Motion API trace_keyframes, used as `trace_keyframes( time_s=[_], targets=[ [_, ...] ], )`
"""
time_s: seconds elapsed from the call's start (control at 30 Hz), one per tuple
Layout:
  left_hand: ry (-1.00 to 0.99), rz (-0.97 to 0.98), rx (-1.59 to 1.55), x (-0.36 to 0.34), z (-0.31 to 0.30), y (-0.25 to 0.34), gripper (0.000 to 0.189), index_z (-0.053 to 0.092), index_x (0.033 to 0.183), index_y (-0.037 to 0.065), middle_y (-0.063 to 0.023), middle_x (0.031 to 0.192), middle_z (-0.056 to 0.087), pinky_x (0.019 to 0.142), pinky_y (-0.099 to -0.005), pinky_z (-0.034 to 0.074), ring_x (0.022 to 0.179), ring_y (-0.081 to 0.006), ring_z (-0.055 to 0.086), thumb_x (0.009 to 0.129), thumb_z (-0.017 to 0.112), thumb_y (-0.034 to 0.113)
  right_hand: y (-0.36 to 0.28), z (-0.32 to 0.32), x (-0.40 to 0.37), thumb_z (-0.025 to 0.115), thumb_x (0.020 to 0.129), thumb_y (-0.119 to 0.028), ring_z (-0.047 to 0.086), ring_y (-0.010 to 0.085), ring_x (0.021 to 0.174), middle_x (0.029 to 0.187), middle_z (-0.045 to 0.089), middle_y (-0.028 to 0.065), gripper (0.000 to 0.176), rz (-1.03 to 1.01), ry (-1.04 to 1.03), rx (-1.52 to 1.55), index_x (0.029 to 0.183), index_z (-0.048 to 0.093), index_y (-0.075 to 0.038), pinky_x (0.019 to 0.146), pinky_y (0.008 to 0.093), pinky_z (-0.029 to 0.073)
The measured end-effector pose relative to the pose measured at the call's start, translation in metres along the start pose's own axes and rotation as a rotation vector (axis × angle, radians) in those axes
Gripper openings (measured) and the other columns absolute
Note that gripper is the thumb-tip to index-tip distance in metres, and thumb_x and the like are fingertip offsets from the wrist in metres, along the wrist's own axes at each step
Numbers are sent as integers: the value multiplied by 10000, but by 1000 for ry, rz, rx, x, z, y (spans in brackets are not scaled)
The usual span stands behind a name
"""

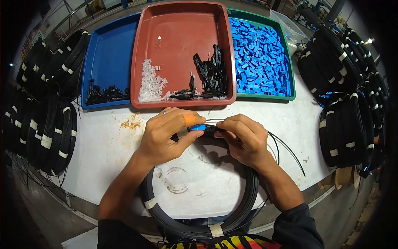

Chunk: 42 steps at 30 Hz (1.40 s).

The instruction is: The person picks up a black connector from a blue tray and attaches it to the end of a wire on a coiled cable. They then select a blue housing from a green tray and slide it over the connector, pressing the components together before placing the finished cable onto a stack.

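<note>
My left hand point(168, 135) pinches a small blue connector housing point(197, 127) between thumb and index finger, and an orange covering wraps that index finger. Closed around a slim black connector body point(210, 128), my right hand point(247, 139) holds it in line with the blue housing; the two pieces meet end to end between my fingertips. A big coil of black cable point(251, 189) hangs below both hands, bound with pale tape, its lower part over the table's near edge. Loose black cable ends point(290, 150) curve out to the right, past my right hand.
Ahead stand a blue tray point(110, 45) with black parts, a red tray point(178, 31) with clear and black pieces, and a green tray point(292, 79) full of blue housings. Stacked cable coils point(45, 128) flank the white table point(103, 153) at left, with more coils point(348, 128) at right.
</note>
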<state>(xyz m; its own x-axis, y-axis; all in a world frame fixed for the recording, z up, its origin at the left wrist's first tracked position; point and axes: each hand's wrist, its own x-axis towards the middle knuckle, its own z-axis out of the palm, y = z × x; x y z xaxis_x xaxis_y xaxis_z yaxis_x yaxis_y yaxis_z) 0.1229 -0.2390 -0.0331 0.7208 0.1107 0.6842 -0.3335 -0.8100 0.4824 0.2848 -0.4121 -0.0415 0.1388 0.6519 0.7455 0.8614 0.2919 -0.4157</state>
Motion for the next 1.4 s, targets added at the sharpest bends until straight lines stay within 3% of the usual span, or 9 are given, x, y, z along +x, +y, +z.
trace_keyframes(
  time_s=[0.27, 0.37, 0.47, 0.63, 0.87, 0.93, 1.4],
  targets=[
    [115, -51, -138, -6, 4, 0, 332, 706, 1038, 11, -75, 943, 772, 680, -283, 535, 749, -156, 717, 754, 879, 18, 4, 0, -2, 788, 721, 104, 678, 246, 690, 856, 706, 125, 280, -32, 66, 59, 972, 704, 12, 594, 342, 534],
    [82, -24, -125, -5, 2, 2, 314, 697, 1005, 11, -83, 944, 772, 659, -270, 547, 746, -151, 709, 749, 879, 10, 5, -2, -2, 815, 687, 139, 707, 222, 668, 846, 730, 131, 292, -69, 30, 55, 927, 718, 3, 543, 297, 542],
    [31, 44, -78, -5, 1, 0, 321, 677, 1005, 3, -95, 968, 766, 672, -264, 585, 788, -161, 744, 755, 878, 4, 6, -3, -2, 803, 694, 138, 692, 202, 639, 834, 722, 129, 263, -95, 13, 62, 906, 725, 4, 515, 286, 526],
    [18, -100, -245, -10, 4, -2, 400, 620, 1086, -12, -108, 1041, 746, 759, -276, 639, 913, -202, 784, 780, 876, 12, 5, -5, -2, 778, 716, 149, 691, 193, 631, 817, 713, 124, 235, -92, -11, 75, 890, 720, 3, 515, 284, 535],
    [43, -132, -313, -13, 6, -8, 439, 604, 1107, -7, -102, 1071, 733, 799, -278, 631, 937, -198, 780, 772, 887, 9, -7, 1, 2, 763, 662, 125, 702, 214, 652, 788, 694, 100, 214, 44, 41, 148, 827, 707, 0, 558, 320, 556],
    [80, -185, -464, -13, 7, -6, 484, 594, 1143, -5, -104, 1090, 726, 841, -280, 616, 957, -195, 776, 765, 896, 8, -14, 1, 2, 749, 657, 137, 696, 206, 640, 775, 689, 98, 203, 62, 119, 129, 801, 701, 2, 551, 311, 548],
    [-97, -182, -293, -5, 1, -1, 550, 552, 1187, -22, -100, 1079, 721, 794, -263, 593, 881, -146, 768, 770, 904, 45, -10, 0, -3, 712, 662, 140, 672, 205, 620, 759, 663, 101, 182, 61, 19, 129, 772, 657, 6, 522, 310, 511]
  ],
)
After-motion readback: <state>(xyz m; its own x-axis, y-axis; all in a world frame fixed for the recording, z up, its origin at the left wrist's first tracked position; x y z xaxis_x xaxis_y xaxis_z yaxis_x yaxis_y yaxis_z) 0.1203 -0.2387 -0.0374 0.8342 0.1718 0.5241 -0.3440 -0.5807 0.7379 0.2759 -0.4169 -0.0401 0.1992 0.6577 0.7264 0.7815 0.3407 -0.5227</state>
